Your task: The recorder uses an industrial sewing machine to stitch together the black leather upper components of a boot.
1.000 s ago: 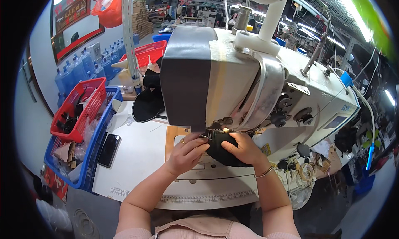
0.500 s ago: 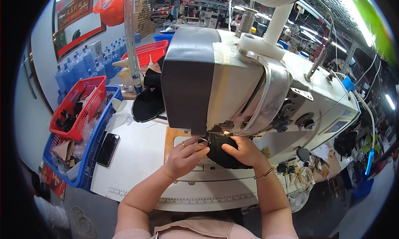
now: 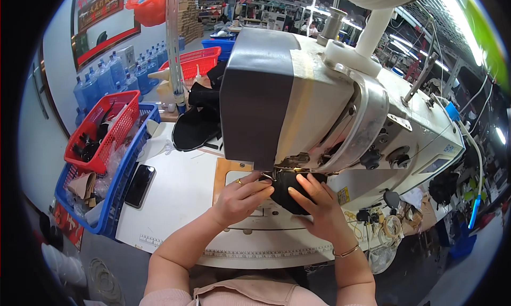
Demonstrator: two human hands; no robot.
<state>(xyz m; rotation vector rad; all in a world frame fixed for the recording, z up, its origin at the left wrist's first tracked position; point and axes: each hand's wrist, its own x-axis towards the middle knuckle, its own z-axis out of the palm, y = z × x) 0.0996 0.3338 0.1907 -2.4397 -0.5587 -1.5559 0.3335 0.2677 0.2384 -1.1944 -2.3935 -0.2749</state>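
A black fabric piece [image 3: 282, 197] lies under the needle area of a large white and grey sewing machine [image 3: 257, 96]. My left hand [image 3: 240, 200] is closed, its fingertips pinching the left edge of the piece close to the presser foot. On the other side, my right hand [image 3: 322, 213] rests with fingers spread over the piece, pressing it from above. The machine head overhangs the far part of the fabric and hides it. Exactly what sits between my left fingertips is partly covered.
A black phone [image 3: 140, 185] lies on the white table [image 3: 178, 199]. Left of it, a red basket [image 3: 128, 120] sits on a blue crate [image 3: 114, 213]. More black pieces [image 3: 196, 129] lie behind the machine's left side. Tape rolls and small parts [image 3: 391, 226] are at the right.
My right hand has gone from thumb and fingers at the fabric's right edge to spread fingers on top of it. My left hand stays near the presser foot. The view has shifted slightly.
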